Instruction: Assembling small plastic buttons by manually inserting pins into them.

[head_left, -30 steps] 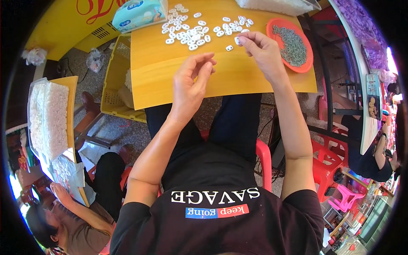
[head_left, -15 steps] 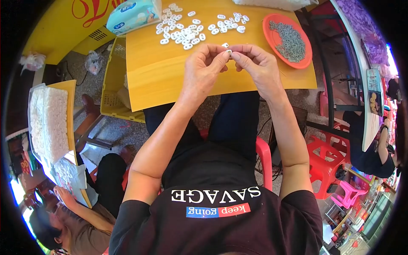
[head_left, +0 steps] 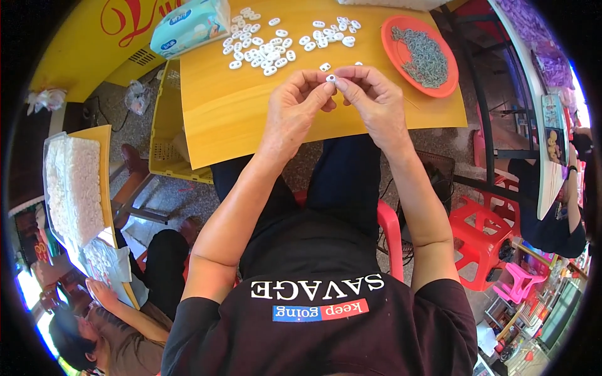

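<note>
Over the near part of the yellow table, my two hands meet at the fingertips. My left hand is closed in a pinch on a small white piece with a dark hole showing. Against the same piece, the right hand has its thumb and finger pressed together; what else may be in its grip is hidden. Just beyond my fingers lies a white two-holed oval piece. Farther off are a larger pile of such pieces and a smaller group.
At the right, an orange-red plate holds many small grey metal parts. A tissue pack lies at the far left corner. Beside the table stands a yellow crate. Another person sits at left; red stools stand at right.
My hands stay joined around the small white piece, which has turned slightly and shifted a little left in view. The whole tabletop has also shifted slightly left and up.
</note>
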`<state>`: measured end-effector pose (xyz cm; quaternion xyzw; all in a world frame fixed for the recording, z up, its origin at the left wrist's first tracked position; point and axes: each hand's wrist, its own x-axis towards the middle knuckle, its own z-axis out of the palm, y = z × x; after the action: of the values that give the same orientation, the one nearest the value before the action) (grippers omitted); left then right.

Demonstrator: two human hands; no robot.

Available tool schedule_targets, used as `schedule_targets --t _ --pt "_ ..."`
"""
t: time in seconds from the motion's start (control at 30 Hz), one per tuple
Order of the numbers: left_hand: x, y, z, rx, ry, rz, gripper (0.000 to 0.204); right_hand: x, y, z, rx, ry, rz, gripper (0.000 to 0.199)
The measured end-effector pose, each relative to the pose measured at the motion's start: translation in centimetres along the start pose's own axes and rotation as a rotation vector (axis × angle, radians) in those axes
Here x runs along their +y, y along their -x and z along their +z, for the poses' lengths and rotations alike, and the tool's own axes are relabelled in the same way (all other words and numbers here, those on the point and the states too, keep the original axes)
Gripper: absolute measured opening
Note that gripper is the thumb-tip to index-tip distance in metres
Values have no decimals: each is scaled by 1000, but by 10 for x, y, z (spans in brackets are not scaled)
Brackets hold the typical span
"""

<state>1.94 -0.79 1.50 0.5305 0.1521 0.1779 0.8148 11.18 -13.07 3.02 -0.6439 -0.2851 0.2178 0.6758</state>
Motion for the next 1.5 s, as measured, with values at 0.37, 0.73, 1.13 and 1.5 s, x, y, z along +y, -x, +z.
schedule_targets --t 0.37,0.73,1.13,1.5 --pt "-11 3 -12 -4 -57 -1 16 -1 -6 -15 -39 282 -200 10" --pt "-19 3 -17 2 -8 29 12 -12 -64 -168 200 1178 -154 15" --pt "-18 4 -16 -27 -44 32 11 -1 -82 -150 -37 1610 -321 13" --pt "-17 4 -16 -22 -25 31 11 11 -93 -148 -94 1696 -381 17"
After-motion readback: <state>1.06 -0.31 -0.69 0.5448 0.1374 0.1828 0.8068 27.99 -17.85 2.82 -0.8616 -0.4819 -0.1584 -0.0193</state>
